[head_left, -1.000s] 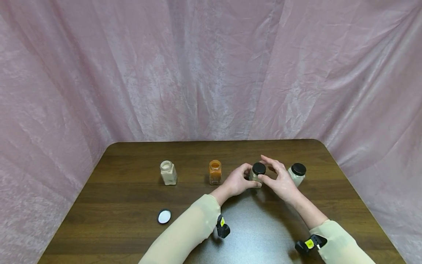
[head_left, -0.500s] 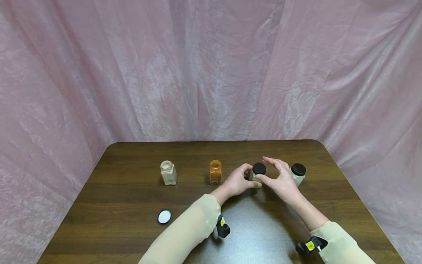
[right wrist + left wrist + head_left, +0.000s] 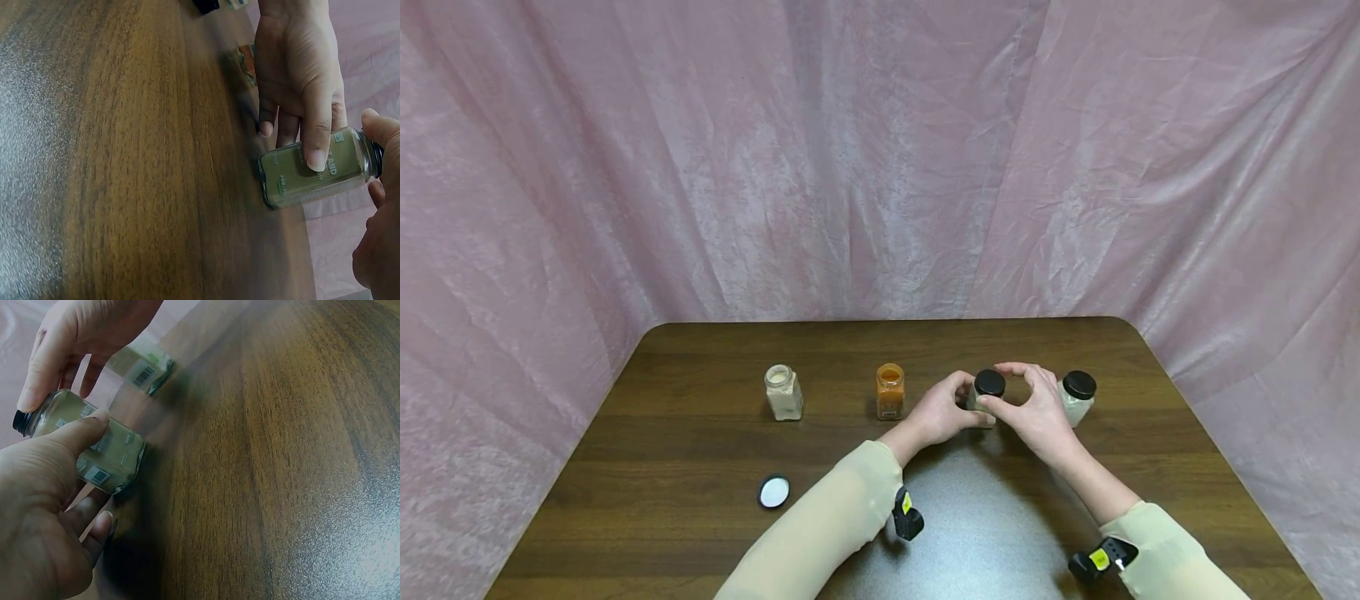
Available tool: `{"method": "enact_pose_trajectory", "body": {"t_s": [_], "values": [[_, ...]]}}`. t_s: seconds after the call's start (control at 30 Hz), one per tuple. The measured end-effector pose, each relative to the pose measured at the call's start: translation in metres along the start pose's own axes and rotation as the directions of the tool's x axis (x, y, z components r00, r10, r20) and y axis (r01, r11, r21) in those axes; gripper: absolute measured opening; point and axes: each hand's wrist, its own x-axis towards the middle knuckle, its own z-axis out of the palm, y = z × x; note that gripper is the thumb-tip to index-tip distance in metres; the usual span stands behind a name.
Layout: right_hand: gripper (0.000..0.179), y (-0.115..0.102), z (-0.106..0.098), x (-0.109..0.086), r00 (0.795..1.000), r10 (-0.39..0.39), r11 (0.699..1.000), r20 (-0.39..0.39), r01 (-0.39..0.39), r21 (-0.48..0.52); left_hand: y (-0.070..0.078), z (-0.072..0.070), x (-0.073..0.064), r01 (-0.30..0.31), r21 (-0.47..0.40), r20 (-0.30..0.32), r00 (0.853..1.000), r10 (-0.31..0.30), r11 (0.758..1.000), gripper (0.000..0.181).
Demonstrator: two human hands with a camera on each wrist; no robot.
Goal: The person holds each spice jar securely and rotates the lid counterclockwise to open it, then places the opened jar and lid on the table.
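Observation:
A glass spice jar (image 3: 312,169) of greenish-tan powder stands upright on the table with its black lid (image 3: 989,382) on. Gripping its body from the left is my left hand (image 3: 942,410), thumb across the near face in both wrist views. My right hand (image 3: 1037,412) holds the lid, with the thumb at the near side and the fingers curled round the far side. Part of the lid hides behind the right hand in the right wrist view. A second black-lidded jar (image 3: 1077,400) with pale contents stands just right of the right hand.
On the wooden table (image 3: 662,450), an uncapped orange spice jar (image 3: 890,392) stands left of the left hand. Farther left is an uncapped jar of pale powder (image 3: 784,394). A loose lid (image 3: 773,492), white inside up, lies near the left forearm. A pink curtain (image 3: 880,167) hangs behind.
My right hand's raised fingers have come down and drawn in round the lid, and the right forearm has shifted slightly left. My left hand and the jar have stayed in place.

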Motion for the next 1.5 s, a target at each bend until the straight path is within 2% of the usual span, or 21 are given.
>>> {"method": "enact_pose_trajectory", "body": {"t_s": [0.23,0.47,0.9,1.13,1.5], "values": [[0.053,-0.002,0.0013,0.0006,1.0,0.018,1.0,-0.017,-0.018,-0.02,0.0016,-0.0003,-0.0005,-0.007,0.009,0.002,1.0,0.007,1.0,0.042],[0.049,-0.0033,0.0015,-0.0005,0.999,0.039,0.999,-0.012,-0.039,0.002,0.0011,-0.0002,-0.0006,-0.012,0.013,0.0,1.0,0.012,1.0,0.041],[0.05,-0.0035,0.0008,-0.0019,1.0,0.011,1.0,0.012,-0.011,0.014,0.0004,-0.001,-0.0007,-0.008,0.025,-0.001,1.0,0.008,1.0,0.043],[0.048,-0.0034,-0.0006,-0.0019,0.999,-0.049,0.999,0.009,0.049,0.004,-0.0002,-0.001,-0.0004,-0.004,0.036,-0.003,1.0,0.004,0.999,0.042],[0.046,0.0013,-0.0038,0.0004,0.995,-0.073,0.997,0.072,0.073,-0.001,-0.0009,-0.0012,-0.0003,0.005,0.043,0.003,1.0,-0.005,0.999,0.043]]}}
